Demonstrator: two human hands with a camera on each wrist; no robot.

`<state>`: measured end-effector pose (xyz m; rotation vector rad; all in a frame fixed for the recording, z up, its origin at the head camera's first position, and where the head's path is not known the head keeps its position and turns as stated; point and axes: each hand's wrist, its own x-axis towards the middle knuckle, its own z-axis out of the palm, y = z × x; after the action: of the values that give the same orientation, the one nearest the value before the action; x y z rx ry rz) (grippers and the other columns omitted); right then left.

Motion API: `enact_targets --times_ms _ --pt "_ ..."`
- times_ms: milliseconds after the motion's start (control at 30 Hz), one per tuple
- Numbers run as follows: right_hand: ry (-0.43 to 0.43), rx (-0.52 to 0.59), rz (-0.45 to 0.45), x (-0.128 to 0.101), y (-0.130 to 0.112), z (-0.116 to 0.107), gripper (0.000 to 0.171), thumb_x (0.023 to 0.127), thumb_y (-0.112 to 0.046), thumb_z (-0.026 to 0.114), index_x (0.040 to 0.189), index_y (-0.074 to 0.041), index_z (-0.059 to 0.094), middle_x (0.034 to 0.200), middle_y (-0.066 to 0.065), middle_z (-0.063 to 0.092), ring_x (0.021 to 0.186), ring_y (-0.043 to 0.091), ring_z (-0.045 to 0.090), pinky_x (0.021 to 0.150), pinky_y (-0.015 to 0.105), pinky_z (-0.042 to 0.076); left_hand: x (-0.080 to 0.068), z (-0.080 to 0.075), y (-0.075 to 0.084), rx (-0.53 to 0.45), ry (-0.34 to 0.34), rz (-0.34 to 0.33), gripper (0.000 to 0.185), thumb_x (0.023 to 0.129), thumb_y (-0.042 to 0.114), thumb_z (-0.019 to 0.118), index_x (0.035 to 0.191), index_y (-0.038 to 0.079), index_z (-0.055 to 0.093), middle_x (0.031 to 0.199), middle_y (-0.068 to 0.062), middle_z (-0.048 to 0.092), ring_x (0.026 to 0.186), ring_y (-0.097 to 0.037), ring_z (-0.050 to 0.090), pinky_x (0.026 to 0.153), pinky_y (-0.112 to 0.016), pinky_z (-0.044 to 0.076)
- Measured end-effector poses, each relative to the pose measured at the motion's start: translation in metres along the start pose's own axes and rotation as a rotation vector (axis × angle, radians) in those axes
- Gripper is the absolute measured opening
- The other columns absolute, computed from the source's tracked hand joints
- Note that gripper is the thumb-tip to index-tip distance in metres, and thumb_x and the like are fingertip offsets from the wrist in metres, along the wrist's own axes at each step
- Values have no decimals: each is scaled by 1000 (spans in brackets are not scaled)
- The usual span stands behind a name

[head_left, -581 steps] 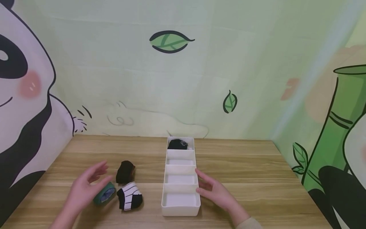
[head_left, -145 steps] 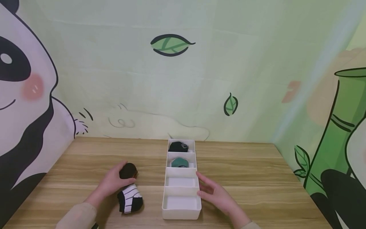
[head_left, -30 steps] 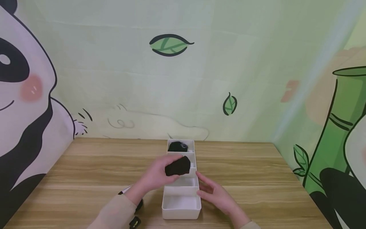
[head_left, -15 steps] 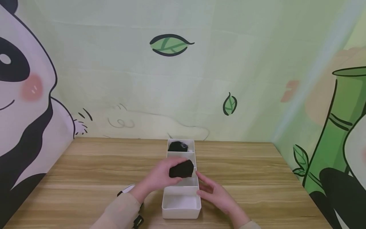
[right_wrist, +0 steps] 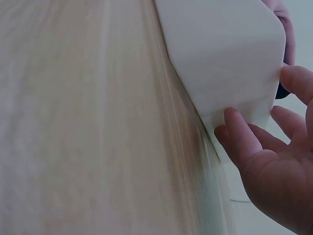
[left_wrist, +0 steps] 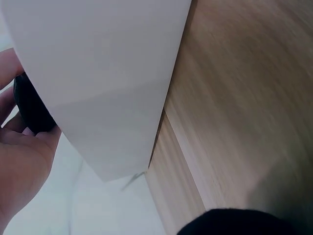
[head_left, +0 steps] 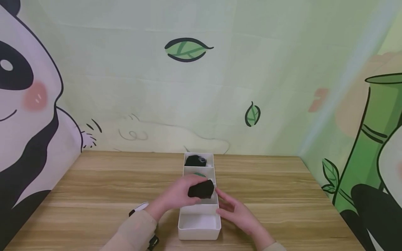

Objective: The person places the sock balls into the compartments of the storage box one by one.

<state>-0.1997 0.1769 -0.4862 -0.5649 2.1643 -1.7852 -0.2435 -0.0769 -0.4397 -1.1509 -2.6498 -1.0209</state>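
Observation:
My left hand grips a rolled black sock just over the third compartment of a long white divided organiser. In the left wrist view the black sock peeks out between my fingers beside the organiser's white wall. My right hand rests open against the organiser's right side, fingers touching its wall. A black sock lies in the far compartment, a green one in the second. The nearest compartment holds nothing.
A black-and-white striped sock lies on the wooden table left of the organiser, mostly hidden by my left forearm. A painted backdrop with a panda and bamboo closes off the table's back and sides.
My left hand has carried the black sock down and slightly right, from above the second compartment to the third. The right hand stays put against the organiser.

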Motion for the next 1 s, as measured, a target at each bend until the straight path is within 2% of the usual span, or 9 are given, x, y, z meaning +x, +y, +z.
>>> enact_targets --times_ms 367,667,1000 --pt "-5 -2 0 0 -2 0 68 95 -14 68 153 -6 34 157 24 28 130 48 44 100 37 47 2 1 2 34 -54 -23 60 81 12 81 136 8 59 131 -8 62 116 -24 57 99 -45 47" --pt "7 -22 6 0 -2 1 67 95 -15 68 153 -8 35 156 24 29 129 46 46 101 41 46 1 4 -1 43 -53 -20 56 81 11 80 133 5 61 131 -9 62 117 -25 57 100 -45 47" --pt "2 6 13 -1 -2 2 67 95 -13 67 154 -7 34 158 23 26 132 46 43 100 36 47 -2 4 1 -92 2 -79 52 83 3 77 133 0 60 132 -15 61 124 -32 54 104 -50 43"
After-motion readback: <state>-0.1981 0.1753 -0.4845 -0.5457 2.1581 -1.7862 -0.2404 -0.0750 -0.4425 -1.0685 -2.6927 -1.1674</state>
